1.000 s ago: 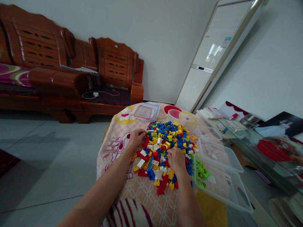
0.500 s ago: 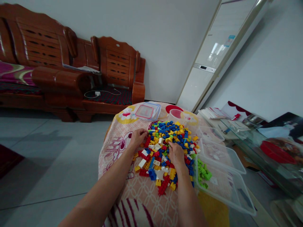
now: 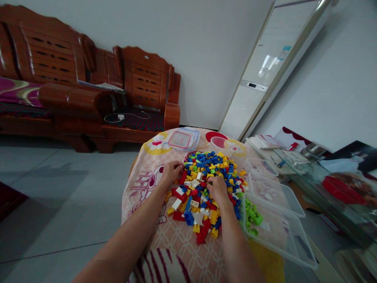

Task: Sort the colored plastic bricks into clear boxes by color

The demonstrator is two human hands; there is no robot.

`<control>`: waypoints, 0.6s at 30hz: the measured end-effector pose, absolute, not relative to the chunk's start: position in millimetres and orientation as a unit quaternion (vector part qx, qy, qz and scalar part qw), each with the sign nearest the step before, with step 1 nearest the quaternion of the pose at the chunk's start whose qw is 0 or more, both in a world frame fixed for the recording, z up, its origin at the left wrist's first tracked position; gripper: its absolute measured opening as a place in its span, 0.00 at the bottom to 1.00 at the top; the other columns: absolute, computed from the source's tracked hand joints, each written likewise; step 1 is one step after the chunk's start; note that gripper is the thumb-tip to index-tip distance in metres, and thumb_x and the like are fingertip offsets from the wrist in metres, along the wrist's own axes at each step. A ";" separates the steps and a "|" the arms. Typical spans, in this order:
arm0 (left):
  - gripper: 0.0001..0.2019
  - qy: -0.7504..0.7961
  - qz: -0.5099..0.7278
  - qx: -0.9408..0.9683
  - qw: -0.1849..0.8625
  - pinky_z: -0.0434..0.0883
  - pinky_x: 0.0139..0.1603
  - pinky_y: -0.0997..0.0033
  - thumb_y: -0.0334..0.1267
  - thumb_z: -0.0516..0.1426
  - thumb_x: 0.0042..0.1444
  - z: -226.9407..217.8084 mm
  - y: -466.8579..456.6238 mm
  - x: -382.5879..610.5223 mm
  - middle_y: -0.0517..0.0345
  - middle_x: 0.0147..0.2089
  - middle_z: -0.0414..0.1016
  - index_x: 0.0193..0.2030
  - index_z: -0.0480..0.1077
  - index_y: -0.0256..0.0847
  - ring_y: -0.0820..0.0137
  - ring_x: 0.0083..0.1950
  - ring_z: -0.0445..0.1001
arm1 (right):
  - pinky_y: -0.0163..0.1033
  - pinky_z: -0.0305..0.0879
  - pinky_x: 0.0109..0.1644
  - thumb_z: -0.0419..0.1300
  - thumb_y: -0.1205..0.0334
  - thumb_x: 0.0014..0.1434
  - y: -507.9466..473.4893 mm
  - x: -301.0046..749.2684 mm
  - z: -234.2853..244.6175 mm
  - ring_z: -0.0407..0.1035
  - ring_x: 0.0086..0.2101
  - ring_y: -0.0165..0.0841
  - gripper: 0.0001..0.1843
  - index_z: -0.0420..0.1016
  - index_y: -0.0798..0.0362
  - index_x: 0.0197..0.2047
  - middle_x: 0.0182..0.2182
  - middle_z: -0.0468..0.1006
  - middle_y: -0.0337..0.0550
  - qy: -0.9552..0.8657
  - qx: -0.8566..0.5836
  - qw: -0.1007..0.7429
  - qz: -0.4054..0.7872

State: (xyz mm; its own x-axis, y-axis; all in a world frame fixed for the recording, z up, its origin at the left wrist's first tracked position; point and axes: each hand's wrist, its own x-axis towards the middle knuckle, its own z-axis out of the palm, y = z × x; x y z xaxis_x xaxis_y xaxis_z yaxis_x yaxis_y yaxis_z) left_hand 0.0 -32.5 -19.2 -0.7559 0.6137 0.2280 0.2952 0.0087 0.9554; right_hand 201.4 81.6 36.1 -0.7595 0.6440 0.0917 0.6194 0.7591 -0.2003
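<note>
A heap of small toy bricks [image 3: 206, 173] in blue, yellow, red, white and green covers a round table under a pink patterned cloth [image 3: 147, 184]. My left hand [image 3: 171, 171] rests curled at the heap's left edge; what its fingers hold, if anything, is hidden. In the middle of the heap, my right hand [image 3: 217, 188] is knuckles up, its fingertips pinched down among the bricks. A clear plastic bin [image 3: 279, 239] at the right holds several green bricks [image 3: 251, 216] in its near left corner.
More clear bins [image 3: 273, 190] stand behind the first one. Stacked lids [image 3: 182, 138] and a small clear tub [image 3: 218, 142] lie at the table's far side. A wooden sofa [image 3: 88, 86] stands at the back left, a white floor-standing air conditioner [image 3: 265, 70] behind, a glass table [image 3: 338, 184] at the right.
My right hand has crept forward and up into the middle of the heap and curled its fingers in. My left hand stays at the heap's left edge.
</note>
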 end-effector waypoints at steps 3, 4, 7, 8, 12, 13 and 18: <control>0.10 0.698 0.624 0.326 0.130 0.69 0.31 0.72 0.40 0.55 0.46 -19.1 -32.1 -0.2 0.57 0.25 0.76 0.31 0.74 0.39 0.69 0.28 0.73 | 0.33 0.60 0.42 0.62 0.63 0.54 78.8 215.6 36.0 0.70 0.37 0.32 0.06 0.80 0.51 0.35 0.35 0.77 0.43 -0.923 -0.342 0.134 0.116; 0.10 0.698 0.624 0.326 0.130 0.69 0.31 0.72 0.40 0.55 0.46 -18.4 -32.1 0.0 0.57 0.25 0.75 0.31 0.74 0.39 0.69 0.28 0.72 | 0.32 0.60 0.41 0.62 0.63 0.54 77.0 220.6 36.0 0.70 0.35 0.31 0.05 0.80 0.51 0.34 0.33 0.77 0.42 -0.919 -0.338 0.155 0.130; 0.09 0.700 0.623 0.325 0.130 0.69 0.31 0.71 0.39 0.55 0.46 -15.5 -32.5 1.5 0.58 0.25 0.75 0.31 0.74 0.39 0.69 0.27 0.72 | 0.32 0.60 0.41 0.61 0.63 0.55 71.1 233.4 35.1 0.69 0.33 0.31 0.05 0.79 0.52 0.31 0.32 0.76 0.41 -0.906 -0.327 0.205 0.172; 0.09 0.701 0.622 0.323 0.130 0.69 0.32 0.71 0.39 0.54 0.46 -14.5 -32.9 2.1 0.58 0.25 0.75 0.31 0.74 0.39 0.69 0.27 0.72 | 0.33 0.60 0.41 0.61 0.63 0.54 69.2 236.5 34.9 0.69 0.33 0.31 0.05 0.78 0.52 0.31 0.31 0.76 0.41 -0.902 -0.327 0.214 0.182; 0.09 0.704 0.620 0.322 0.126 0.69 0.32 0.71 0.40 0.55 0.47 -12.0 -34.5 3.9 0.58 0.25 0.75 0.31 0.74 0.39 0.69 0.28 0.72 | 0.35 0.61 0.43 0.59 0.64 0.54 61.9 245.9 38.4 0.69 0.34 0.33 0.05 0.76 0.53 0.28 0.31 0.76 0.42 -0.896 -0.317 0.230 0.211; 0.09 0.703 0.621 0.323 0.126 0.69 0.32 0.71 0.40 0.55 0.47 -11.9 -34.7 3.9 0.58 0.25 0.75 0.30 0.74 0.39 0.69 0.28 0.72 | 0.35 0.61 0.43 0.59 0.63 0.54 60.2 249.0 41.2 0.69 0.35 0.33 0.06 0.76 0.53 0.28 0.31 0.76 0.42 -0.894 -0.309 0.240 0.218; 0.09 0.702 0.624 0.317 0.131 0.70 0.32 0.71 0.41 0.55 0.46 -13.4 -33.3 2.9 0.58 0.25 0.75 0.30 0.73 0.39 0.69 0.28 0.73 | 0.37 0.62 0.45 0.55 0.58 0.55 57.7 278.6 59.3 0.69 0.38 0.36 0.09 0.74 0.52 0.31 0.35 0.77 0.45 -0.864 -0.327 0.324 0.205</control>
State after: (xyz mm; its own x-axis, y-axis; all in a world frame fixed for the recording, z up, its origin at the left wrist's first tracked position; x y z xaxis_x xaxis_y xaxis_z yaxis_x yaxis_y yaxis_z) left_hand 2.9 -33.3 -13.4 -0.7643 0.6092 0.2115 0.2811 0.0196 0.9595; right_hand 278.6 57.7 59.3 -0.5762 0.6977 0.4258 0.4317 0.7021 -0.5663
